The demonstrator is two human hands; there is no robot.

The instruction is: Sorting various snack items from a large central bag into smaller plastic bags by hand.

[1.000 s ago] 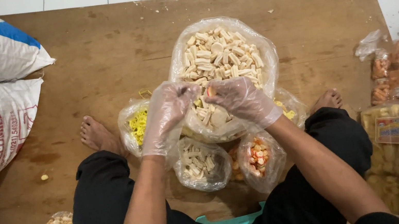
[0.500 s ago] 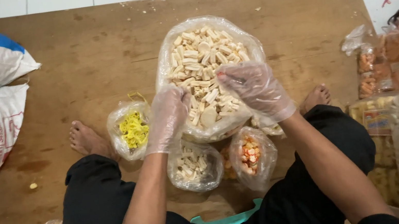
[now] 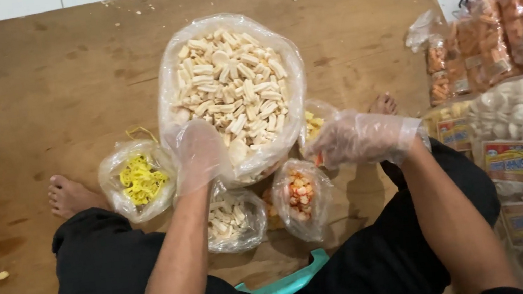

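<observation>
Resting my gloved left hand against the near side of the big bag of pale crackers, fingers loosely spread, I grip nothing. My gloved right hand hovers just right of that bag, curled around a small orange piece.

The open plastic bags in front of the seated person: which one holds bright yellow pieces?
The small bag of yellow pieces, beside the person's foot, outside the left hand. The big bag and the small bag under that hand hold pale sticks; another holds orange-and-pale pieces.

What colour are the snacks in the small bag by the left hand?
Bright yellow snacks in a clear small bag, shown in the head view.
</observation>
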